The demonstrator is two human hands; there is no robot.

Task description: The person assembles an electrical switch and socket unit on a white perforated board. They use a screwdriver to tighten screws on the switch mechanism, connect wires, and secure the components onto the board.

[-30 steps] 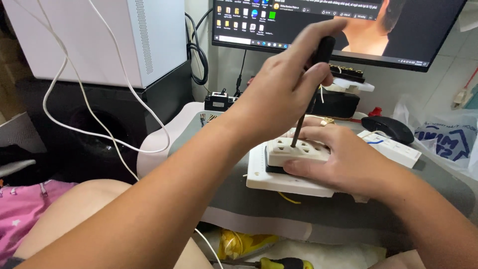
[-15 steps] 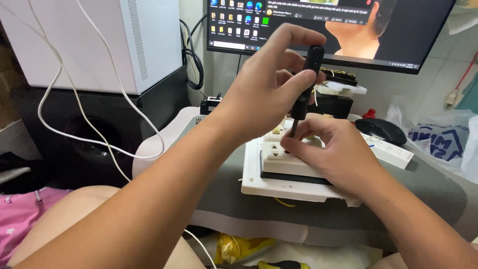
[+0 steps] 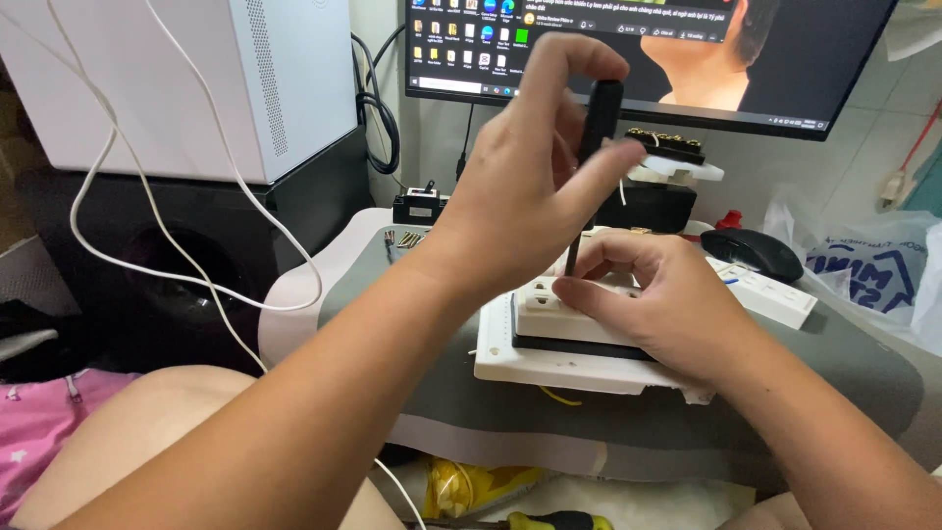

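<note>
Head view shows the left hand pinching a black screwdriver nearly upright, tip straight down on the white socket block, which the right hand presses onto the grey lap desk.

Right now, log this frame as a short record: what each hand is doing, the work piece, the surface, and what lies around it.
left hand: left hand grips the black handle of a screwdriver, shaft upright, tip down on the socket
right hand: right hand rests on the white socket block, fingers beside the shaft
work piece: socket block sits on a white base plate
surface: grey mat
around: black mouse, monitor, white cable, yellow-handled tool below the mat
</note>
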